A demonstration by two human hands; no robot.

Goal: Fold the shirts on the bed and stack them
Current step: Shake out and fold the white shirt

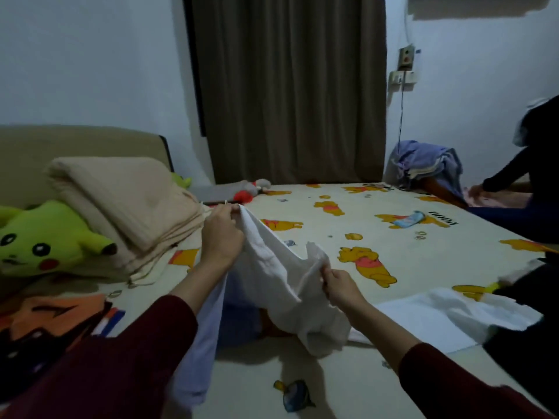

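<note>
A white shirt point(269, 267) hangs in the air above the bed point(348, 382), stretched between both hands. My left hand point(222, 234) grips its upper edge, raised and further away. Lower and nearer, my right hand point(340, 285) pinches another edge, and loose cloth sags from it down to the sheet. A second white garment point(459, 313) lies partly flattened on the bed to the right. Both my arms wear dark red sleeves.
A folded beige blanket point(127, 204) and a green plush toy point(45, 237) lie at the left. Orange and black clothing point(51, 322) sits at the near left. Another person point(526, 176) kneels at the far right by a blue clothes pile point(426, 161). A small dark object point(295, 394) lies near me.
</note>
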